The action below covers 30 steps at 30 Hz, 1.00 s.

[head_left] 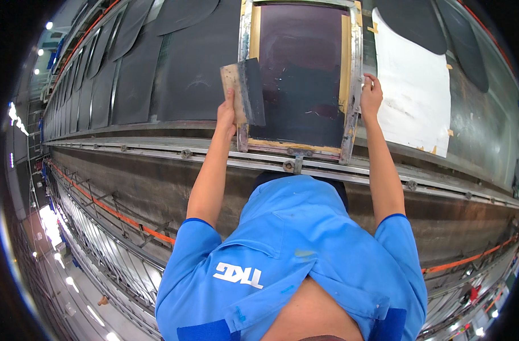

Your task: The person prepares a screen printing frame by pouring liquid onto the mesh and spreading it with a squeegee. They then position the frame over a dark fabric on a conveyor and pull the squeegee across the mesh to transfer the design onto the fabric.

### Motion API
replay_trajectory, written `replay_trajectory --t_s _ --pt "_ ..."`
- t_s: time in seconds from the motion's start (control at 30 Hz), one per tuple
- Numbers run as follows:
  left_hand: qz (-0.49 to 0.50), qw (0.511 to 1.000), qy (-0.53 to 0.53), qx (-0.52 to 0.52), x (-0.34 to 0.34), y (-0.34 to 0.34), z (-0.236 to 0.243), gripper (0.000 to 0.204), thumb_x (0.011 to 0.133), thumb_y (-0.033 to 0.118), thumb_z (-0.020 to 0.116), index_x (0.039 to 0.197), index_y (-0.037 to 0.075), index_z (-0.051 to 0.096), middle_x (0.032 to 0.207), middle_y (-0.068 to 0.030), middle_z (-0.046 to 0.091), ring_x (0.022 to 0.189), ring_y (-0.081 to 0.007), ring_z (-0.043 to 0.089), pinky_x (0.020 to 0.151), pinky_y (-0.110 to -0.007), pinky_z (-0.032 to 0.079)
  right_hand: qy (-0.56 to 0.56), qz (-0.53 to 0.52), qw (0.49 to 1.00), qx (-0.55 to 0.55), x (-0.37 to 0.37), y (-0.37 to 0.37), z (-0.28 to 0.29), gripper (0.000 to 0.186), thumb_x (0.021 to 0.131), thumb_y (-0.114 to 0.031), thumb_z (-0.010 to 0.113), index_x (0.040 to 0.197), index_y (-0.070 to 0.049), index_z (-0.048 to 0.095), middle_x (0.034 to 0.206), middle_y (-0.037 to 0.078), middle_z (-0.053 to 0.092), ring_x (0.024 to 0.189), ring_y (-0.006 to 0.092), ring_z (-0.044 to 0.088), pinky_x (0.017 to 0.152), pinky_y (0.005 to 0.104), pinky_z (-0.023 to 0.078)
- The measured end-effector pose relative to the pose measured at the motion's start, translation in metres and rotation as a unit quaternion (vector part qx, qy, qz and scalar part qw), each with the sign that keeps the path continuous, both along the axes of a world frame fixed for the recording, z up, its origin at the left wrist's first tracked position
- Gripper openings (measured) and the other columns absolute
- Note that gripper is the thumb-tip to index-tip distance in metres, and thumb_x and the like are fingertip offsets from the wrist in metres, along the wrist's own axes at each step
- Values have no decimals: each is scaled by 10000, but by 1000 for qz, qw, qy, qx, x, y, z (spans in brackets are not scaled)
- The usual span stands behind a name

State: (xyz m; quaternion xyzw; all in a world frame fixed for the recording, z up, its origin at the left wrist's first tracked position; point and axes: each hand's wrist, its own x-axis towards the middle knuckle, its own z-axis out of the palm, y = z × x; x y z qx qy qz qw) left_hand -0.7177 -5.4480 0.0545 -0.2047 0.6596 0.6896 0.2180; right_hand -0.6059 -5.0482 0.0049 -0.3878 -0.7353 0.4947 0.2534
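Observation:
My left hand [226, 117] is closed on the wooden handle of a squeegee [234, 85]. The squeegee's dark blade lies across the left rail of a screen-printing frame [243, 133]. Inside that frame is a dark purple-black mesh [305, 48], bordered with tan tape, with black ink spread over its lower part. On the frame's opposite side, my right hand [371, 98] has its fingers curled at the right rail. The frame's lower edge meets a bracket [294, 163] on a metal rail.
Along the table's near edge runs a metal rail [214, 158] with round knobs. Several dark sheets [185, 77] lie in a row to the left. A white sheet [410, 85], taped down, is right of the frame, with dark curved pieces [410, 23] beyond it.

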Motion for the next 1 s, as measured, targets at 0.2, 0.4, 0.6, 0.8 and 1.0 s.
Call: replay_trajectory --t_s 0.2,0.4,0.6,0.8,1.0 --pt "-218 953 193 -87 16 22 23 462 863 291 813 1189 10 645 1039 -97 715 948 -184 672 852 -323 520 -23 -12 999 38 -3 2 -5 235 1004 -255 547 1132 -127 697 754 158 655 727 309 637 702 424 473" --pt "-511 663 435 -332 49 90 33 334 817 123 731 1147 93 687 996 -129 734 859 -293 679 775 -418 525 -22 -4 998 55 -6 5 -16 243 1003 -266 552 1150 -122 680 762 167 662 760 330 653 736 436 487" --pt "-464 573 571 -361 86 114 -2 482 750 72 723 1215 195 698 1194 -12 715 1026 -215 647 817 -391 477 -40 9 999 18 -8 -1 -3 250 1008 -278 556 1152 -113 677 761 165 658 744 310 648 728 441 485" --pt "-547 549 545 -320 97 68 -10 599 736 54 724 1305 233 665 1359 -12 648 1239 -242 584 1002 -404 458 -34 8 999 30 -7 -2 -8 269 1016 -278 533 1154 -97 678 881 198 699 850 369 672 775 456 496" --pt "-485 684 434 -327 69 21 25 480 748 -40 647 1188 136 721 1197 -78 716 1125 -303 642 936 -393 521 -20 2 999 39 -4 2 -13 295 1016 -292 530 1161 -84 682 969 215 713 938 390 680 839 458 501"
